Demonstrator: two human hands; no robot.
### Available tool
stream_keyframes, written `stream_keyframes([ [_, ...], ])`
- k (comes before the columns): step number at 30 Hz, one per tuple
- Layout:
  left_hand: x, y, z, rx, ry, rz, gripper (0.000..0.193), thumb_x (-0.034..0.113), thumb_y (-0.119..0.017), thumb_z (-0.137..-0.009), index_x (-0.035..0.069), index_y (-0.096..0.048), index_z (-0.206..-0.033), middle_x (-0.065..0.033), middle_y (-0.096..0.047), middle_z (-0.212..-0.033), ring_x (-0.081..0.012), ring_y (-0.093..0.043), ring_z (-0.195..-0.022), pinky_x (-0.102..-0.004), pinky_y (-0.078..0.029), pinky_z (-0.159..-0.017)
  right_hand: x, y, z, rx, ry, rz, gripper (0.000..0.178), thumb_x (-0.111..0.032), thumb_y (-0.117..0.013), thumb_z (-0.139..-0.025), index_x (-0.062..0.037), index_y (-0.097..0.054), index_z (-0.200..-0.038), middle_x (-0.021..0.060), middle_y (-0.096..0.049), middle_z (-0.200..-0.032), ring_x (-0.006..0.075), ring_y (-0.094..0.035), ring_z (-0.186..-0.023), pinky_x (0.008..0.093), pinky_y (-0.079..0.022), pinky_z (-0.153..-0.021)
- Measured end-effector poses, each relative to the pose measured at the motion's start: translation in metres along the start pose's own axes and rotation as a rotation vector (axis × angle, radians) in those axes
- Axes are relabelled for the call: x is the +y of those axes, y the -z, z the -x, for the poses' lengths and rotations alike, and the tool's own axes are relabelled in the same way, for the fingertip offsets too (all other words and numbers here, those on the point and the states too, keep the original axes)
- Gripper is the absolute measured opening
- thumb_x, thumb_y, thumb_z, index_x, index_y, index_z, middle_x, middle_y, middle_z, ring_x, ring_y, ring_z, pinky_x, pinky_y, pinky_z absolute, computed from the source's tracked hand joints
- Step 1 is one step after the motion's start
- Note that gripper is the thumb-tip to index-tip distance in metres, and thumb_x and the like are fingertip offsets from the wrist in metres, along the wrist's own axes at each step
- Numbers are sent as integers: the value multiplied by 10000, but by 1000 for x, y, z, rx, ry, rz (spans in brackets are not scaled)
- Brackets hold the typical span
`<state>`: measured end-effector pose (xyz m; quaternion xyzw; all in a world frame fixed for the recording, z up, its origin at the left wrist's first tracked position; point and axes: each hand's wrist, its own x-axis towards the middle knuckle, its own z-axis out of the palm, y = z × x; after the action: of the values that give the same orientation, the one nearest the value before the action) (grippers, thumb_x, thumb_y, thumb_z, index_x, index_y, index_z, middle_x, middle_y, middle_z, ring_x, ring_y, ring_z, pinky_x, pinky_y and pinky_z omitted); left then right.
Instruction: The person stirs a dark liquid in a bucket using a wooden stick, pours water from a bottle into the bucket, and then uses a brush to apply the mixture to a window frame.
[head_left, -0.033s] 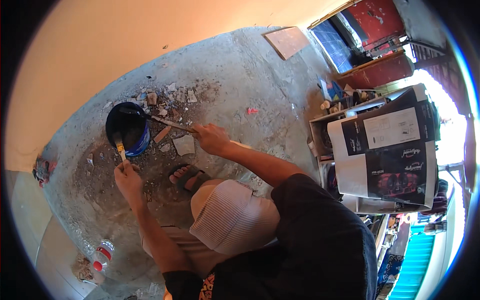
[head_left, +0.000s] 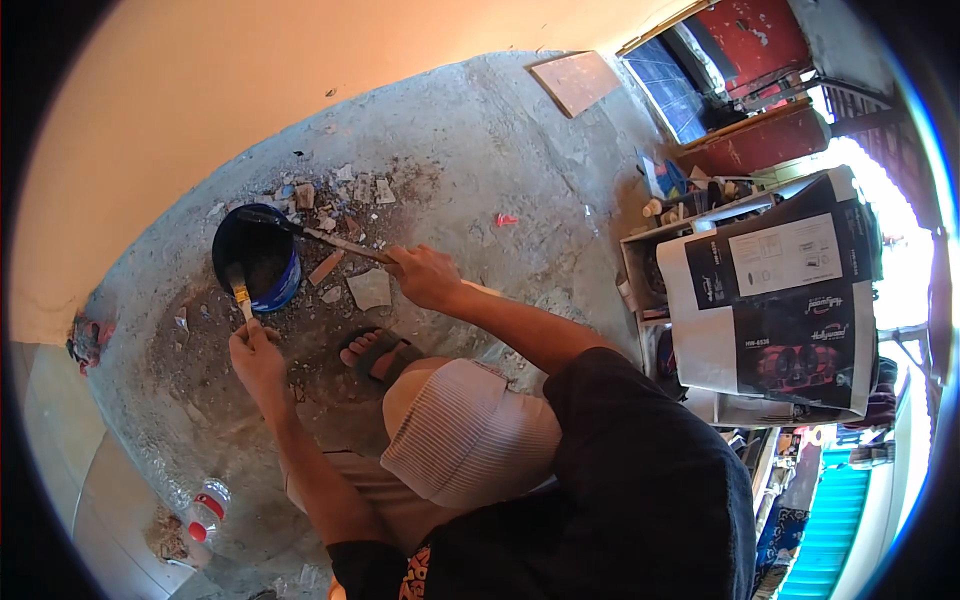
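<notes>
Hands are working over a dark bucket (head_left: 255, 258) with a blue wall, which is sitting on the rough grey floor (head_left: 480, 150) close to the pale yellow wall (head_left: 200, 90). The left hand (head_left: 252, 352) is closing around the handle of a small paintbrush (head_left: 238, 291), and the brush tip is dipping over the near rim of the bucket. The right hand (head_left: 425, 277) is gripping the end of a long stick (head_left: 322, 237), and the far end of the stick is lying inside the bucket, across its rim. Bits of broken tile (head_left: 368, 288) are lying on the floor just beside the bucket, between it and the right hand, and more small bits are lying near the wall behind it. A foot in a dark sandal (head_left: 378, 352) is resting on the floor near the left hand. A plastic bottle with a red cap (head_left: 205, 512) is lying well apart, toward the near edge of the floor. A big printed box (head_left: 785, 310) is standing at the right edge of the floor, on shelves.
</notes>
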<state>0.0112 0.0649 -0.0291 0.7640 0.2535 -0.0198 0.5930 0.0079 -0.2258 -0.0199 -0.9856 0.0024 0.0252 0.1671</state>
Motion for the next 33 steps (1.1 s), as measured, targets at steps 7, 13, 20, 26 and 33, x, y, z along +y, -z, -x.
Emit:
stream_keyframes([
  [7, 10, -2, 3, 17, -24, -6, 296, 281, -510, -1022, -7, -574, -1042, -69, -675, -813, -145, -572, -693, -319, -454, -675, 0, -4, 2, 20, 31, -40, 210, -290, -569, -943, -117, -620, -1050, 154, -691, -881, 390, -648, -878, 540, -504, -744],
  [13, 7, 0, -1, 38, -121, -4, 284, 250, -507, -1016, -28, -560, -1004, -88, -682, -799, -197, -597, -713, -355, -473, -722, -3, -2, -3, -53, 15, 9, 218, -273, -555, -952, -146, -613, -1119, 163, -689, -919, 391, -644, -899, 535, -493, -760],
  [20, 9, 2, -1, 58, -3, 63, 274, 251, -515, -1015, -20, -557, -1003, -105, -704, -770, -222, -655, -746, -359, -493, -744, -5, 0, -5, -27, 90, 70, 224, -280, -572, -950, -121, -610, -1102, 172, -687, -894, 396, -643, -864, 520, -494, -731],
  [26, 18, 8, 3, 21, 36, 141, 268, 246, -508, -1025, -19, -544, -1008, -101, -705, -767, -202, -663, -737, -350, -502, -738, -8, 3, -3, 27, 117, 120, 221, -285, -567, -956, -95, -597, -1064, 183, -685, -903, 402, -640, -871, 539, -486, -722],
  [33, 20, 1, 5, -9, 30, 152, 248, 240, -499, -1026, -2, -549, -1014, -88, -703, -765, -179, -626, -689, -342, -484, -670, -9, 8, 0, 30, 92, 139, 224, -286, -570, -957, -96, -600, -1073, 183, -682, -903, 403, -638, -867, 542, -484, -726],
])
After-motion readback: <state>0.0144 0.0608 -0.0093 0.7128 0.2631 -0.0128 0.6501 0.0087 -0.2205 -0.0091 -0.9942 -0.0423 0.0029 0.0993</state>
